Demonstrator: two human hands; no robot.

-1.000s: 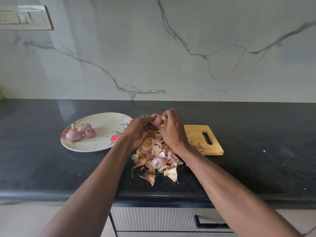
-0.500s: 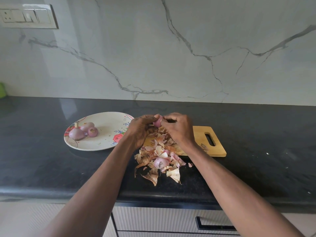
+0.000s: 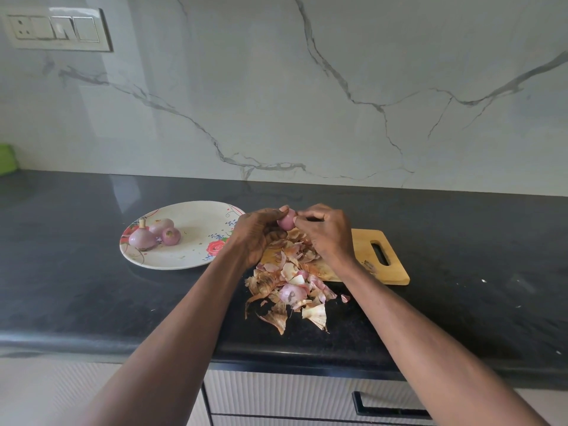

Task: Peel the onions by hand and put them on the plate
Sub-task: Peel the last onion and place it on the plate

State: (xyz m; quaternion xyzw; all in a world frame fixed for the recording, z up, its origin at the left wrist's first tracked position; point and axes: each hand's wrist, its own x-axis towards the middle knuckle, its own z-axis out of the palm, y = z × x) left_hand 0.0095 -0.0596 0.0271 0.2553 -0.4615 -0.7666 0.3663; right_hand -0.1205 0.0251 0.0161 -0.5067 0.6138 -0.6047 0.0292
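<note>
The left hand (image 3: 255, 233) cups a small pink-purple onion (image 3: 286, 219) above the pale wooden chopping board (image 3: 362, 253), while the right hand (image 3: 325, 230) pinches its skin. Peeling seems nearly finished; next, I judge, it goes left onto the white flowered plate (image 3: 196, 256) beside three peeled onions (image 3: 155, 233).

Head view, seemingly steep, over counter (image 3: 92, 296)

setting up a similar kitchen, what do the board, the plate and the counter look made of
Board: light wood, matt, with visible grain and a cut-out handle slot.
Plate: glazed ceramic or melamine, cannot tell which; cream, smooth, printed with flowers.
Counter: dark polished stone, likely granite; fine speckles and a soft sheen that reflects the wall.
</note>
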